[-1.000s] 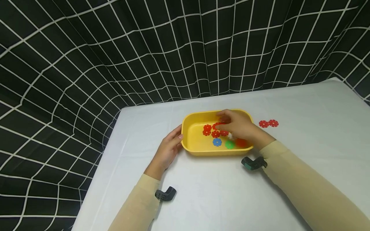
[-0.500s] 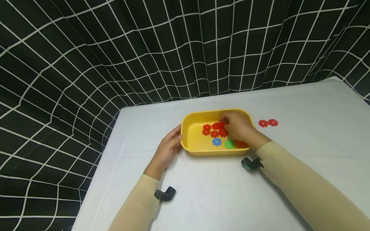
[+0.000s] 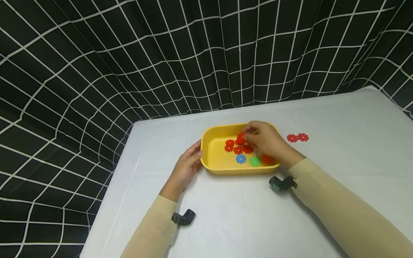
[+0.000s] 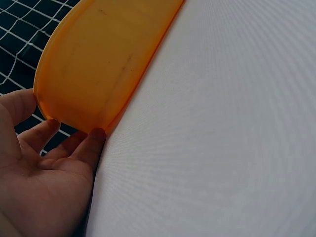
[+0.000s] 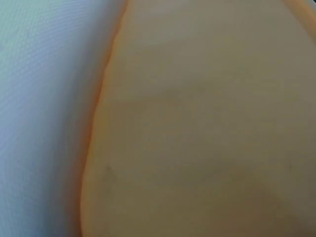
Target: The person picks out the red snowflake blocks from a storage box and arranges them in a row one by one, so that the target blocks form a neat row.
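Note:
A yellow plastic tray (image 3: 215, 170) lies on the white-covered table, also seen from its underside edge in the left wrist view. My left hand (image 3: 188, 165) holds its left end, thumb and fingertips (image 4: 96, 134) against the outer wall. Over the inside of the tray, my right hand (image 3: 264, 138) pinches a red notched flower-shaped disc (image 3: 240, 137) between thumb and fingers. Below and around it lie several more red discs (image 3: 229, 143), a blue disc (image 3: 240, 159) and a green disc (image 3: 255, 161). The right wrist view shows only the blurred tray wall (image 5: 197, 123).
Two red discs (image 3: 297, 137) lie side by side on the table (image 3: 338, 150), right of the tray. A black curtain with a white grid (image 3: 180, 53) hangs behind and to the left of the table.
My right hand reached down among the red discs, then came up a little to the left with one red disc between its fingers. The left hand stays at the tray's end.

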{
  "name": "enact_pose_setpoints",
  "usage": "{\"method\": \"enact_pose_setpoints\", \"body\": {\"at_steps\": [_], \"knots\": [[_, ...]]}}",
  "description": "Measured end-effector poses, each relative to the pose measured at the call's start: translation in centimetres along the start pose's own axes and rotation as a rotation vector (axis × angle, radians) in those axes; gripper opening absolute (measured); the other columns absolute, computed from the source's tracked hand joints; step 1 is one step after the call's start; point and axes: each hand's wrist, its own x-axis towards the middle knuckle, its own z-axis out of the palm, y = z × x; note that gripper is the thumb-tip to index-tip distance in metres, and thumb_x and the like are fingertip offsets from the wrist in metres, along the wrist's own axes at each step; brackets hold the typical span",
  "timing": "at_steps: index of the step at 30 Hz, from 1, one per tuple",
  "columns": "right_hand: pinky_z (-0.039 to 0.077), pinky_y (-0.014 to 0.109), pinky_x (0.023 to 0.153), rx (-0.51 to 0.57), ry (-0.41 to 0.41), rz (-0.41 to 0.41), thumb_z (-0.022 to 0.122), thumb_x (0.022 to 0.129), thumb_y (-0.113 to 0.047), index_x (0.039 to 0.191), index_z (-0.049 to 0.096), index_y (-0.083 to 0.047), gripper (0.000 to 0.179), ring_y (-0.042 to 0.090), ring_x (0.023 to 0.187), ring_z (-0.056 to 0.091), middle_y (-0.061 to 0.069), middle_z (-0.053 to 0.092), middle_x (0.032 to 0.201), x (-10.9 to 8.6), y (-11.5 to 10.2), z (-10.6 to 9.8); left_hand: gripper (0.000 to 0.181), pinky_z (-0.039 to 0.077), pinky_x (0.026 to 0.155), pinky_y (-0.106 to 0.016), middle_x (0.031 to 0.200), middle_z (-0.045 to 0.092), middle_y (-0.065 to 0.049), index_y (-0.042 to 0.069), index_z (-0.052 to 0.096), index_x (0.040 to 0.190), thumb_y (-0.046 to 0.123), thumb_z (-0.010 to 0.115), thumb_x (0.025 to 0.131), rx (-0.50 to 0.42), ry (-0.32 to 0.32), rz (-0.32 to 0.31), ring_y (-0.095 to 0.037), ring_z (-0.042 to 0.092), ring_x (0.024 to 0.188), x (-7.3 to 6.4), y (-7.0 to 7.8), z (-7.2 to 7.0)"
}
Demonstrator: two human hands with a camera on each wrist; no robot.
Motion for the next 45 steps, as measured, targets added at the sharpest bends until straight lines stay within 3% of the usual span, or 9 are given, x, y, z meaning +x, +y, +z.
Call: {"method": "enact_pose_setpoints", "body": {"at_steps": [5,12,23,28,33,37,45], "knots": [[0.056,0.044,0.105,0.064,-0.002,-0.014,0.069,0.109,-0.011,0.134,0.07,-0.008,0.025,0.033,0.115,0.06,0.013,0.065,0.121,-0.4,-0.3,-0.5,0.053,0.037,0.123,-0.039,0.166,0.047,-0.004,0.007,0.046,0.165,0.013,0.055,0.113,0.005,-0.001,0.001,-0.021,0.043,0.152,-0.1,0.0,0.0],[0.06,0.042,0.099,0.14,-0.031,-0.035,0.068,0.11,-0.012,0.133,0.07,-0.008,0.024,0.033,0.117,0.064,0.014,0.064,0.129,-0.9,-0.6,-1.8,0.053,0.037,0.123,-0.04,0.167,0.047,-0.003,0.008,0.046,0.165,0.014,0.056,0.114,0.013,-0.017,0.006,-0.02,0.042,0.152,0.0,-0.1,-0.1],[0.059,0.028,0.094,0.147,0.027,-0.042,0.067,0.111,-0.018,0.136,0.066,-0.007,0.028,0.032,0.122,0.064,0.013,0.065,0.133,-2.1,0.1,-5.1,0.052,0.038,0.123,-0.04,0.166,0.048,-0.003,0.006,0.046,0.165,0.012,0.055,0.114,0.004,-0.003,0.005,-0.02,0.043,0.151,0.1,0.2,0.1],[0.06,0.029,0.093,0.126,0.066,-0.022,0.068,0.11,-0.021,0.137,0.065,-0.007,0.03,0.03,0.115,0.065,0.013,0.068,0.132,-2.8,1.0,-6.3,0.053,0.036,0.123,-0.04,0.166,0.048,-0.004,0.006,0.046,0.165,0.013,0.056,0.113,0.003,-0.003,0.0,-0.021,0.043,0.152,0.1,-0.1,0.0],[0.06,0.034,0.08,0.094,0.104,0.013,0.07,0.109,-0.037,0.141,0.064,-0.011,0.042,0.033,0.108,0.066,0.013,0.069,0.131,-3.5,2.4,-7.4,0.053,0.036,0.124,-0.041,0.166,0.048,-0.003,0.007,0.047,0.165,0.014,0.057,0.113,-0.002,-0.003,0.005,-0.021,0.043,0.152,0.1,-0.2,-0.2],[0.064,0.035,0.084,0.104,0.134,0.018,0.069,0.108,-0.045,0.143,0.063,-0.012,0.048,0.034,0.108,0.07,0.013,0.069,0.131,-4.1,4.0,-8.8,0.053,0.038,0.123,-0.042,0.166,0.048,-0.002,0.008,0.047,0.165,0.015,0.056,0.113,0.005,-0.011,0.008,-0.02,0.043,0.151,0.2,-0.2,-0.2],[0.06,0.02,0.085,0.083,0.221,0.07,0.068,0.106,-0.051,0.144,0.062,-0.014,0.053,0.022,0.109,0.067,0.007,0.066,0.133,-5.2,8.0,-11.2,0.052,0.038,0.123,-0.042,0.166,0.048,-0.002,0.008,0.048,0.165,0.013,0.055,0.114,0.007,-0.017,0.009,-0.02,0.043,0.152,0.0,0.0,-0.1]]}}
